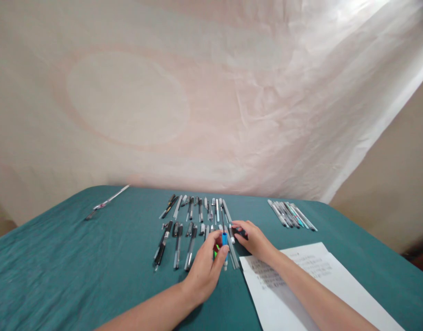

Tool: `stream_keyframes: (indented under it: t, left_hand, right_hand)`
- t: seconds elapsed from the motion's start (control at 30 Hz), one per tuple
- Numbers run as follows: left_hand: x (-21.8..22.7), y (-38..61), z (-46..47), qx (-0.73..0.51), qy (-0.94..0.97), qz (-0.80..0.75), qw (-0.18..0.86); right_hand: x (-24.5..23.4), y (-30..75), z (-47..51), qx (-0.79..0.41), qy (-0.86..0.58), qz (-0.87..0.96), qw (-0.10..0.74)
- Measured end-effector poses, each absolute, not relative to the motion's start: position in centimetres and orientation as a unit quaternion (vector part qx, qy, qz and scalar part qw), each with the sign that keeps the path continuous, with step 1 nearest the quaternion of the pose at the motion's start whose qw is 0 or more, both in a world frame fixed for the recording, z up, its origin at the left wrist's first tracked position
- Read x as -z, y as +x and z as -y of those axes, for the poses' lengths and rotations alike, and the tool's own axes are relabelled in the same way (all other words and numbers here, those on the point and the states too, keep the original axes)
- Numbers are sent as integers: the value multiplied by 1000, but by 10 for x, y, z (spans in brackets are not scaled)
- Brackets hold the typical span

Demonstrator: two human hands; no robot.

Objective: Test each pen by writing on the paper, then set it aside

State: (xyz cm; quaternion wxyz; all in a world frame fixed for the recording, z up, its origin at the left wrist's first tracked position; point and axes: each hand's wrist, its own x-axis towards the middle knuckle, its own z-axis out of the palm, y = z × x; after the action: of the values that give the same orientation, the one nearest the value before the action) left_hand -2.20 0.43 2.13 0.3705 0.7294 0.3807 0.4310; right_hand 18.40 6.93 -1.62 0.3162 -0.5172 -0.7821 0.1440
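My left hand (206, 266) is closed, thumb and fingers pinching a blue pen part (225, 239) upright. From its top a thin dark rod (223, 220) sticks up, like a refill. Behind these fingers a bright green piece (216, 250) shows in part. My right hand (253, 236) is just to the right, its fingers curled low over the cloth around a dark piece (242, 233) that I cannot make out. Beside its fingertips lies a white-and-black pen part (231, 234). Clear pen barrels (233, 255) lie between the hands.
Two rows of pens and caps lie ahead, a back row (200, 211) and a front row (178, 246). A bundle of pens (291, 215) is at the right. Written paper (301, 294) lies under my right forearm. A long white-ended pen (108, 201) is far left on the green cloth (77, 266).
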Motion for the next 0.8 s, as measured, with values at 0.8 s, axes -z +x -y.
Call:
stream_keyframes:
  t: [0.8]
  left_hand:
    - [-21,-22,1,-400,770,-360,343]
  right_hand:
    - [-22,209,-67,-168,-540,771,293]
